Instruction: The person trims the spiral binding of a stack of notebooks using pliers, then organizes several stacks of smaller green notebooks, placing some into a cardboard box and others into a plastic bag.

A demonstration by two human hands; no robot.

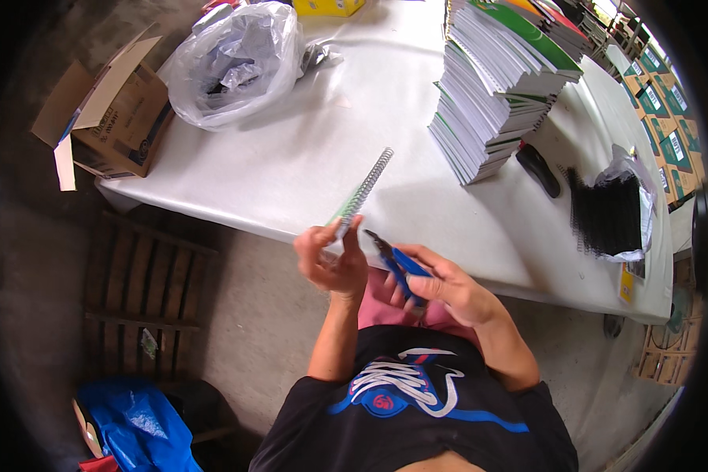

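My left hand (332,259) is closed on a spiral-bound notebook (362,191), seen almost edge-on, with its silver wire coil pointing up and away over the table's near edge. A pale green strip shows along the coil's left side. In my right hand (447,285) is a pair of pliers (405,267) with blue handles and dark jaws. The jaws point up and left, close to the fingers of my left hand and apart from the coil. My right fingers wrap around the handles, and their tips are partly hidden.
On the white-covered table (291,181) stand a tall stack of notebooks (495,94), an open cardboard box (126,118) and a clear plastic bag (236,67). A black-handled object (538,171) and a heap of black coils (606,212) lie right. A wooden pallet (145,291) is left.
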